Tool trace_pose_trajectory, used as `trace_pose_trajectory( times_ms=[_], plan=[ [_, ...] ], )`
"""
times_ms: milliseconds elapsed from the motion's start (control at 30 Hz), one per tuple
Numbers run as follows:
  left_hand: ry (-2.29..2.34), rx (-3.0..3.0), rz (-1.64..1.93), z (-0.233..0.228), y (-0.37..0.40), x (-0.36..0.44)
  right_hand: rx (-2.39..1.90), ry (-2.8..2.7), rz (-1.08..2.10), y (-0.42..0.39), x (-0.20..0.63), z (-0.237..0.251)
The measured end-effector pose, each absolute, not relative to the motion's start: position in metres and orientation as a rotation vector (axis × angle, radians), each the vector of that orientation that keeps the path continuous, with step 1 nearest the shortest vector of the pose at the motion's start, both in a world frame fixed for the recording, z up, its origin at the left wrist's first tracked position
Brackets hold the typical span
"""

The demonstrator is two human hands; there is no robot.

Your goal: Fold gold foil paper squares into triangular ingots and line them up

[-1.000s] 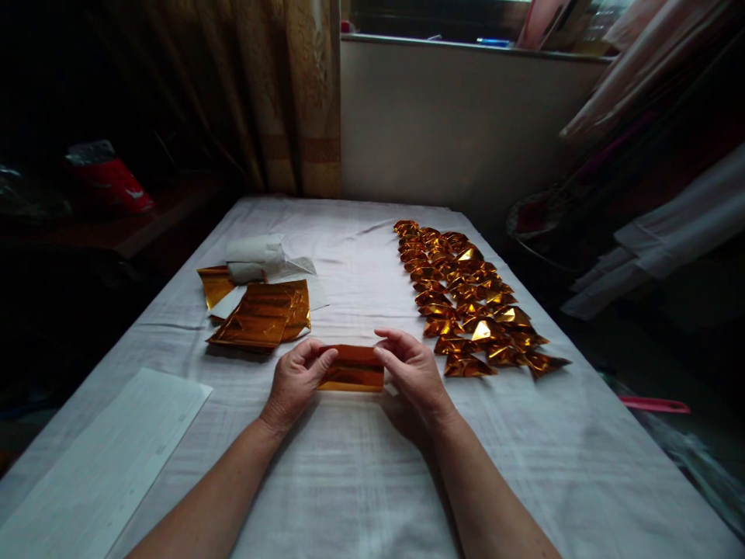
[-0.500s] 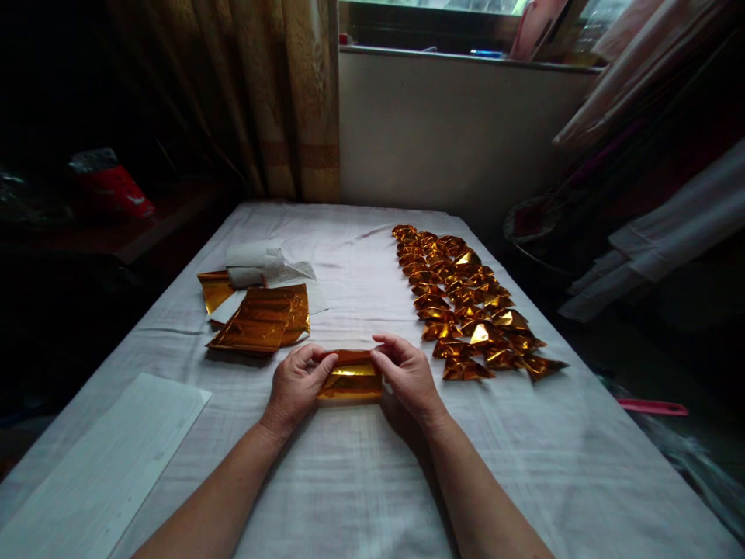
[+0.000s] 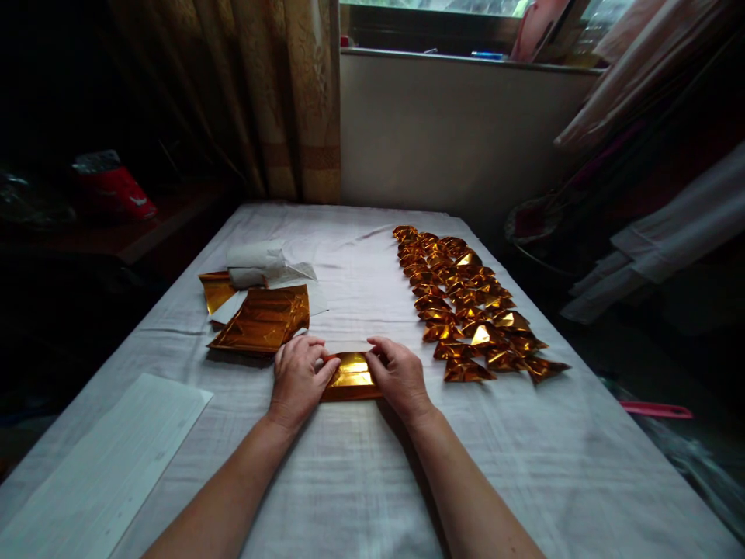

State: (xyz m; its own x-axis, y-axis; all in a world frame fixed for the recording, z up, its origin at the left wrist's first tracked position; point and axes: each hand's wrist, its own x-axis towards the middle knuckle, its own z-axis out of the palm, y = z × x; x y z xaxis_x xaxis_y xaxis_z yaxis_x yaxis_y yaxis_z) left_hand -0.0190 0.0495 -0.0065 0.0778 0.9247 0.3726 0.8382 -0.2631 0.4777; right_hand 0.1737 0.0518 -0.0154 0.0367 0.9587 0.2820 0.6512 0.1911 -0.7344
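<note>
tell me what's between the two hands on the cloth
In the head view, a folded gold foil sheet lies between the left hand and right hand, both pressing its ends onto the white cloth.

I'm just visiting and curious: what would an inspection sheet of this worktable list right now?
Surface: table under a wrinkled white cloth.
Job's things: gold foil sheet pressed flat between both hands; stack of gold foil sheets at left; rows of folded gold foil pieces at right.
Clutter: white paper sheet near left; white wrapper behind the stack.
Grips: left hand and right hand, fingers on the sheet's ends.
Cables: nothing seen.
Surroundings: curtain, window sill, red bag, hanging cloth at right.
</note>
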Motion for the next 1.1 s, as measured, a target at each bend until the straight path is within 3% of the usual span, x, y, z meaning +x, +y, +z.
trace_pose_trajectory(
  times_ms=[633,1100],
  plan=[
    [1.594,2.292,0.631,-0.002,0.048,-0.023,-1.591,-2.157,0.149,0.051,0.175,-0.006],
    [1.528,2.303,0.431,0.007,0.046,-0.028,-1.511,-2.24,0.22,0.031,0.178,0.004]
  ],
)
